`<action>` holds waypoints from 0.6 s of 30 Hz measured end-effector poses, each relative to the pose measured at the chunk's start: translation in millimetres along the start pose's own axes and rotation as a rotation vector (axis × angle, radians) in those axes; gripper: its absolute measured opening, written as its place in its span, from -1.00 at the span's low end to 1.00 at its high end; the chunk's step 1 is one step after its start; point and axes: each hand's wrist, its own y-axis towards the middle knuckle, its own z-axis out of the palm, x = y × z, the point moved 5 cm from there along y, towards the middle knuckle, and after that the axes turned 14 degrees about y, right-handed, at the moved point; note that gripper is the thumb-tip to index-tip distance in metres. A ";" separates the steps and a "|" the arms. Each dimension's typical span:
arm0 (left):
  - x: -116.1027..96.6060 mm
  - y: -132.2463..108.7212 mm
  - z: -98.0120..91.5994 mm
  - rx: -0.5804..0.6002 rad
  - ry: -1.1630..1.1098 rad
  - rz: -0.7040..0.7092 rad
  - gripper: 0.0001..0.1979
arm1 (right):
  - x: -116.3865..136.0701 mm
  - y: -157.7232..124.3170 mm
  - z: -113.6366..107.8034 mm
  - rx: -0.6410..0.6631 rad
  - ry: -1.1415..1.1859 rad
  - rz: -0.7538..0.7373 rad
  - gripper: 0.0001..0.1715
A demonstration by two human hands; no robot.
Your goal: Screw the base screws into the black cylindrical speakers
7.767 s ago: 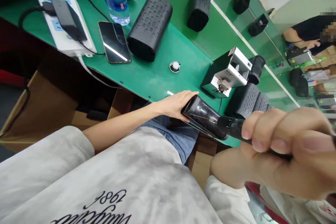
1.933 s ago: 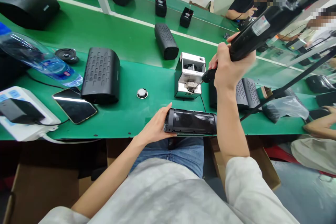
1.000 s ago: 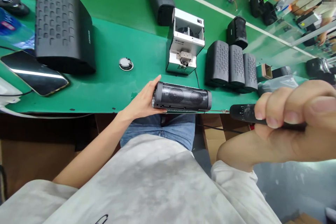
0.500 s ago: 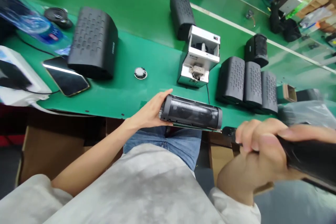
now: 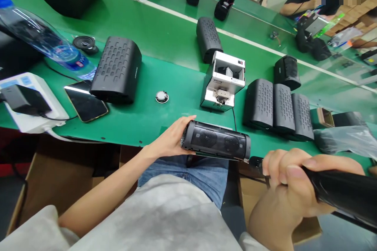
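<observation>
My left hand (image 5: 173,137) grips one end of a black speaker (image 5: 219,140) lying on its side at the table's front edge, its perforated grille turned up. My right hand (image 5: 294,176) is wrapped round a black electric screwdriver (image 5: 338,188). The driver's tip reaches the lower right corner of the speaker; whether it sits in a screw is too small to tell. Just beyond the speaker stands a white-and-silver screw feeder (image 5: 224,82). A small round silver part (image 5: 161,97) lies on the green mat to the left of it.
Several black speaker housings (image 5: 259,104) stand on the right, beside a clear plastic bag (image 5: 347,139). On the left are another housing (image 5: 118,70), a phone (image 5: 85,102), a water bottle (image 5: 55,43) and a power strip (image 5: 35,102). A person (image 5: 306,0) sits across the table.
The view has tilted, so the table's things appear lower and more of the far side shows. Both hands keep their grips, and the driver tip stays at the speaker's corner.
</observation>
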 end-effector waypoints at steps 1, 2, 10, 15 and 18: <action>0.3 0.0 0.4 -0.006 -0.005 -0.003 0.37 | 2.5 2.3 4.4 -0.010 0.008 -0.012 -0.58; 0.6 0.0 1.0 -0.009 -0.010 -0.006 0.38 | 4.6 5.2 9.3 -0.013 0.010 -0.017 -0.55; 2.0 -0.8 7.0 -0.016 -0.002 0.001 0.51 | -11.2 74.4 61.6 0.019 0.086 0.022 -0.47; 1.4 -1.4 6.0 -0.023 0.000 0.007 0.52 | -36.3 134.8 93.5 -0.043 0.181 -0.249 -0.61; 1.3 -1.7 6.3 -0.025 0.001 0.004 0.52 | -54.4 154.1 108.8 -0.045 0.249 -0.388 -0.75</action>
